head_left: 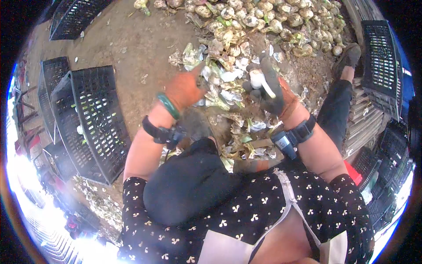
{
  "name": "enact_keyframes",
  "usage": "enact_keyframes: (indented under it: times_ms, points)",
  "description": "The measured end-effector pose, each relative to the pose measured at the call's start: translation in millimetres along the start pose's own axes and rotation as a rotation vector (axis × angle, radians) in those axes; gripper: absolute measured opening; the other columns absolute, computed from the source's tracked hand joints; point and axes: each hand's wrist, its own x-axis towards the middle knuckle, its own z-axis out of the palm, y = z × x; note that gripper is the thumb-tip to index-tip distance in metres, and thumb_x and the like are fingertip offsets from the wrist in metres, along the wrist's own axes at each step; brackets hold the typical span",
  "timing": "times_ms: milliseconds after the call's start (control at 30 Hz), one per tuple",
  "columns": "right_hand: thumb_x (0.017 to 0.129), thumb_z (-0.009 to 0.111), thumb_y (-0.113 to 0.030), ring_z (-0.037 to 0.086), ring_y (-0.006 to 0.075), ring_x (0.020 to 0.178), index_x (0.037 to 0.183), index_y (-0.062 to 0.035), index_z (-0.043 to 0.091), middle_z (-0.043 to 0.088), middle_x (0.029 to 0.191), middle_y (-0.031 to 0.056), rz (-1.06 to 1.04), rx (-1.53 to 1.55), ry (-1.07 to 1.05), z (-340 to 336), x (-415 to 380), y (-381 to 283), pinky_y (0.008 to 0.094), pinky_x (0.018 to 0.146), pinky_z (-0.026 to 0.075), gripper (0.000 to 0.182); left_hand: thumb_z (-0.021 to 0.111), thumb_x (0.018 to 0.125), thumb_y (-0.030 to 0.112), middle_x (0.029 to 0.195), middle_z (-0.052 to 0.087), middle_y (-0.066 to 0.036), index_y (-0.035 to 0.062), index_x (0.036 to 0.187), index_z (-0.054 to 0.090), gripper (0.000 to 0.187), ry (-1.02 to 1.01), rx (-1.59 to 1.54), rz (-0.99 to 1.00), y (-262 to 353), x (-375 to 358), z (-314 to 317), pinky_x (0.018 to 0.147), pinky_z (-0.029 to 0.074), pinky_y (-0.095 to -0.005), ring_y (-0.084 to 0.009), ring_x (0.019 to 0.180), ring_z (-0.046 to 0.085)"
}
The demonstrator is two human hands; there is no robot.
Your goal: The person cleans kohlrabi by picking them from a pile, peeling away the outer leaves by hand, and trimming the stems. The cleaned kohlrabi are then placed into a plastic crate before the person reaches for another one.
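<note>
My right hand (273, 90), in an orange glove with a dark, dirty palm, is turned palm up. Its fingers curl round a white garlic bulb (256, 79) whose pale green stem stub points down toward the wrist. My left hand (182, 89), in an orange glove and slightly blurred, hovers over the left edge of the peelings. Its index finger and thumb are apart, and nothing shows between them; the other fingers are hard to make out. Loose papery peelings (231, 97) lie on the ground between and below both hands.
A large heap of unpeeled garlic bulbs (281, 24) covers the ground ahead. Black plastic crates (103, 119) stand at the left, and another black crate (381, 66) is at the right, beside wooden slats (362, 119). My outstretched leg (336, 108) borders the heap's right side.
</note>
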Motion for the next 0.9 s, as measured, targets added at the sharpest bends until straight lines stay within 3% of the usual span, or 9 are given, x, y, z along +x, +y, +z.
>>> enact_keyframes:
  times_ms: [67, 100, 200, 267, 333, 533, 667, 867, 900]
  points:
    - [0.091, 0.045, -0.027, 0.059, 0.0146, 0.079, 0.118, -0.0002, 0.044, 0.059, 0.094, 0.0091, 0.050, 0.416, -0.070, -9, 13, 18, 0.0289, 0.061, 0.050, 0.038, 0.058, 0.077, 0.023, 0.102, 0.059, -0.022, 0.0059, 0.117, 0.050, 0.045, -0.033, -0.025, 0.026, 7, -8, 7, 0.084, 0.044, -0.0401, -0.0358, 0.095, 0.057]
    - [0.091, 0.045, -0.020, 0.059, 0.0178, 0.088, 0.116, 0.0027, 0.045, 0.058, 0.099, 0.0129, -0.227, -0.118, -0.024, 0, 12, 18, 0.0313, 0.071, 0.051, 0.034, 0.055, 0.078, 0.020, 0.105, 0.058, -0.021, 0.0057, 0.120, 0.048, 0.045, 0.043, -0.162, 0.142, 9, -11, 9, 0.087, 0.043, -0.0391, -0.0350, 0.098, 0.055]
    - [0.090, 0.048, -0.020, 0.057, 0.0233, 0.096, 0.111, 0.0030, 0.048, 0.057, 0.103, 0.0146, -0.014, 0.566, -0.081, 0, 15, 22, 0.0324, 0.083, 0.049, 0.031, 0.049, 0.080, 0.015, 0.108, 0.056, -0.021, 0.0057, 0.125, 0.042, 0.047, -0.011, -0.192, 0.309, 8, -12, 13, 0.090, 0.041, -0.0374, -0.0343, 0.101, 0.054]
    - [0.090, 0.048, -0.018, 0.055, 0.0259, 0.101, 0.109, 0.0033, 0.049, 0.056, 0.106, 0.0147, -0.040, 0.375, -0.071, 0, 9, 19, 0.0333, 0.092, 0.045, 0.028, 0.046, 0.081, 0.012, 0.109, 0.056, -0.021, 0.0057, 0.128, 0.039, 0.049, -0.036, -0.205, 0.399, 9, -12, 10, 0.091, 0.040, -0.0366, -0.0339, 0.103, 0.053]
    - [0.090, 0.047, -0.016, 0.054, 0.0261, 0.102, 0.111, 0.0030, 0.048, 0.054, 0.108, 0.0135, -0.015, 0.688, -0.092, -3, 11, 25, 0.0337, 0.091, 0.045, 0.029, 0.044, 0.083, 0.012, 0.109, 0.055, -0.021, 0.0063, 0.132, 0.034, 0.050, -0.502, -0.504, 0.069, 18, -11, -3, 0.090, 0.040, -0.0350, -0.0329, 0.103, 0.053]
    - [0.089, 0.048, -0.016, 0.053, 0.0215, 0.105, 0.117, 0.0018, 0.044, 0.054, 0.106, 0.0099, -0.013, 0.495, -0.069, 1, 2, 26, 0.0286, 0.091, 0.045, 0.033, 0.043, 0.086, 0.015, 0.106, 0.057, -0.023, 0.0092, 0.135, 0.030, 0.051, -0.142, -0.381, 0.382, 9, -14, 22, 0.085, 0.043, -0.0362, -0.0317, 0.096, 0.056]
    - [0.089, 0.050, -0.014, 0.055, 0.0211, 0.101, 0.119, -0.0032, 0.044, 0.054, 0.111, 0.0105, 0.028, 0.587, -0.099, 2, 3, 26, 0.0291, 0.086, 0.048, 0.032, 0.043, 0.086, 0.017, 0.113, 0.053, -0.025, 0.0076, 0.134, 0.030, 0.051, -0.288, -0.385, 0.263, 37, -18, -1, 0.088, 0.041, -0.0372, -0.0334, 0.102, 0.054]
    - [0.086, 0.054, -0.012, 0.056, 0.0252, 0.101, 0.121, -0.0051, 0.042, 0.052, 0.116, 0.0142, -0.007, 0.581, -0.105, 2, 5, 28, 0.0306, 0.086, 0.048, 0.038, 0.045, 0.086, 0.022, 0.108, 0.055, -0.025, 0.0076, 0.131, 0.035, 0.048, -0.102, -0.394, 0.274, 39, -15, 11, 0.087, 0.042, -0.0396, -0.0380, 0.102, 0.053]
    - [0.085, 0.054, -0.013, 0.056, 0.0264, 0.100, 0.120, -0.0066, 0.043, 0.052, 0.115, 0.0164, -0.244, 0.088, -0.100, -2, 8, 32, 0.0314, 0.085, 0.048, 0.037, 0.045, 0.087, 0.022, 0.105, 0.056, -0.026, 0.0066, 0.129, 0.038, 0.046, -0.071, -0.340, 0.261, 41, -16, 10, 0.085, 0.043, -0.0410, -0.0391, 0.099, 0.053]
